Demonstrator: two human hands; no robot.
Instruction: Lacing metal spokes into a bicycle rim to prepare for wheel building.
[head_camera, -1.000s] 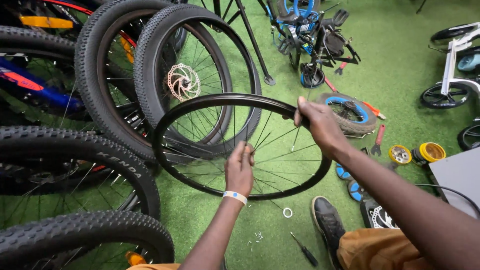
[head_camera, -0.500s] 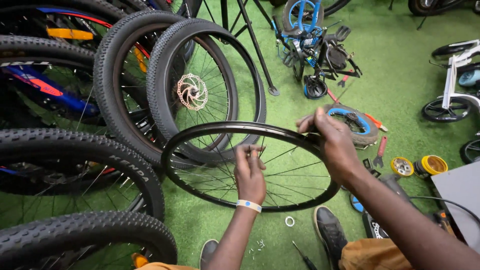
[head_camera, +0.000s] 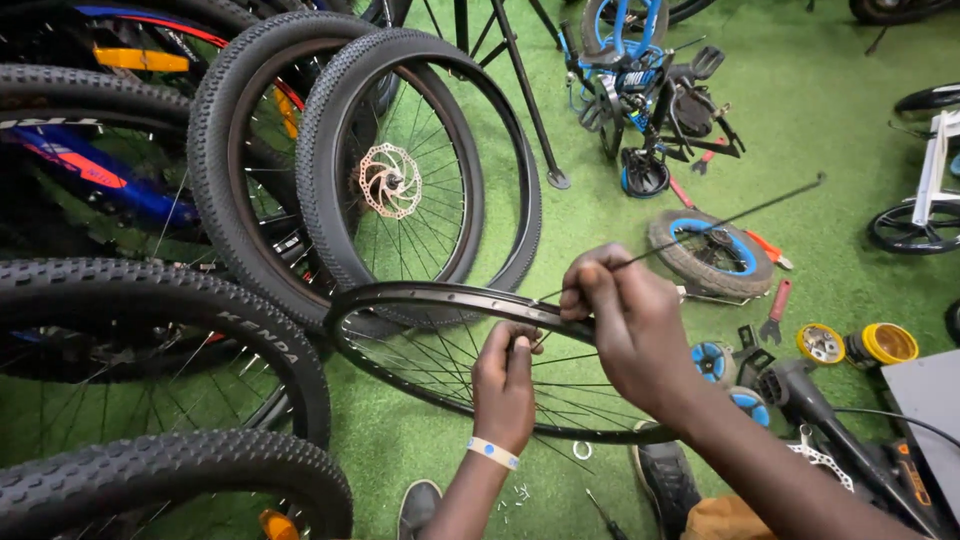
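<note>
Above the green turf (head_camera: 840, 110), held just in front of the person's knees, a bare black rim (head_camera: 430, 298) lies nearly flat, tilted a little toward the camera. It carries no tyre. Most of its spokes look laced, fanning thinly across the opening, though the hub is hidden behind the hands.

At the near-right arc of the rim, the right hand (head_camera: 630, 330) pinches a loose spoke (head_camera: 700, 228) between closed fingertips. The spoke's long axis runs from the rim's edge up and to the right, its far tip pointing away toward the small blue-rimmed wheel (head_camera: 712, 250) lying beyond the rim. Its near end sits at the rim's edge, apparently at or just outside a spoke hole; I cannot tell whether it is seated.

Just inside the rim, the left hand (head_camera: 505, 385), wearing a pale wristband, has its fingers curled closed around something at the spokes; what exactly they grip is too small to tell.

By the look of it, the lacing is well along, with this spoke unfixed.

Left of the rim stand several knobby-tyred wheels (head_camera: 400, 170); right of it lie yellow and black reels (head_camera: 860, 343) and a red tool (head_camera: 775, 310).
</note>
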